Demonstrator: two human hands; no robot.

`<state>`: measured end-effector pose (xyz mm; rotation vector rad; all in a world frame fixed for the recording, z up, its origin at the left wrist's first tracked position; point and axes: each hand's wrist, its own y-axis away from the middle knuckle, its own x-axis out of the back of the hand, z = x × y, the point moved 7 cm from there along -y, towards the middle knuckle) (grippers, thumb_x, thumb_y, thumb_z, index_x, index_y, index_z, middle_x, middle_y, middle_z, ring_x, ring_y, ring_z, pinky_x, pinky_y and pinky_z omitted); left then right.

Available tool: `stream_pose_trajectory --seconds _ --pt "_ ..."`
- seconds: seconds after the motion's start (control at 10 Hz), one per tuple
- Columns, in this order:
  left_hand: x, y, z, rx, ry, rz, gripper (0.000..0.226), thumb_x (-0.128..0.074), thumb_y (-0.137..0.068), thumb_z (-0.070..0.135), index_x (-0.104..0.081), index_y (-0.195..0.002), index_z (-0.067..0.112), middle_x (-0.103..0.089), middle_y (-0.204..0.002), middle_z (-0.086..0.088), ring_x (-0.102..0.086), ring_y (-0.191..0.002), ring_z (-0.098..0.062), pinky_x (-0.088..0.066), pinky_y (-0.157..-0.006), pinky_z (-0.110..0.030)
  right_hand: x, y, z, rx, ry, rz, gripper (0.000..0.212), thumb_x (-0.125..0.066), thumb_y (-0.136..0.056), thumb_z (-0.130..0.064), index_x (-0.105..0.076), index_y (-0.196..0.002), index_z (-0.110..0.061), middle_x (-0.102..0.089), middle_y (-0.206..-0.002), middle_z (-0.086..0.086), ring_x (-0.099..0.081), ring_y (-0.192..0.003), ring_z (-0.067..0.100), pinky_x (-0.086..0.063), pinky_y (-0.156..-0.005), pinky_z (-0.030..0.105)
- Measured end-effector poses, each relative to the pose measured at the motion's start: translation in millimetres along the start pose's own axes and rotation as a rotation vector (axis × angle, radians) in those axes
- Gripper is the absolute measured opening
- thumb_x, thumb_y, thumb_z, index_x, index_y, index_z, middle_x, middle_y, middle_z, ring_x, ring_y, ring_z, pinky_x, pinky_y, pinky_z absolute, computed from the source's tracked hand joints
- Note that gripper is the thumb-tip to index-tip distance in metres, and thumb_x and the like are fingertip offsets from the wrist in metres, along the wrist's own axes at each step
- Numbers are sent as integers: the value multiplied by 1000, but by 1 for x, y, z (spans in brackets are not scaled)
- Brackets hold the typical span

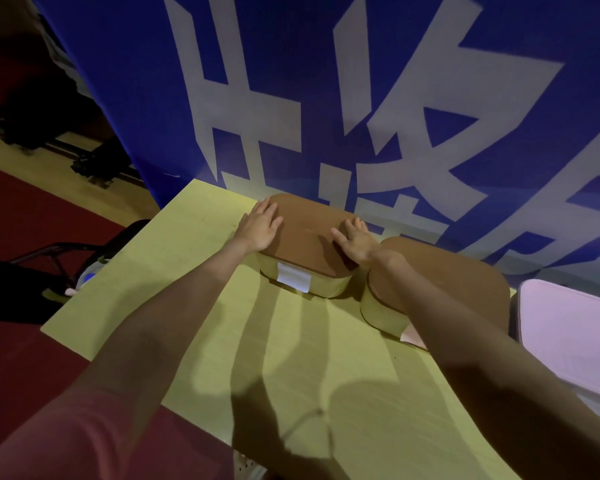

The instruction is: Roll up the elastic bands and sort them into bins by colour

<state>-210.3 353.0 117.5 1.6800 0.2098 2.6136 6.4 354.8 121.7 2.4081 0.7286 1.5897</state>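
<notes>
Nearest to me, my two bare forearms stretch forward over the yellow-green desk, throwing long shadows on its top. A reddish sleeve covers my left upper arm at the bottom edge of the view.

Further out on my right, a white padded case lies at the desk's edge, cut off by the frame. Just beside it stands a rounded bin with a brown lid; my right forearm crosses over it and hides part of its front. Something pale pink shows at its base, too little of it to name.

Beyond that, touching or nearly touching the first, stands a second bin with a brown lid and a white label on its near wall. My left hand lies flat on the left end of this lid, fingers straight and together, holding nothing. My right hand rests on the right part of the same lid, fingers spread and reaching forward, also holding nothing.

I see no elastic bands anywhere; both bins are closed, so I cannot tell what is inside.

Behind the bins hangs a blue banner with large white characters. To the far left lie red carpet and a dark folding chair.
</notes>
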Motion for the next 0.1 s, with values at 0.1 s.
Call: stream_pose_trajectory --seconds 0.1 --pt "11 4 5 -25 57 43 54 -33 -103 35 -23 -150 9 -22 -157 -9 -18 -145 -26 -21 -117 -43 23 16 4 51 -68 53 67 -23 -101 -51 -17 -151 -7 -11 -160 11 -6 -148 26 -11 -118 41"
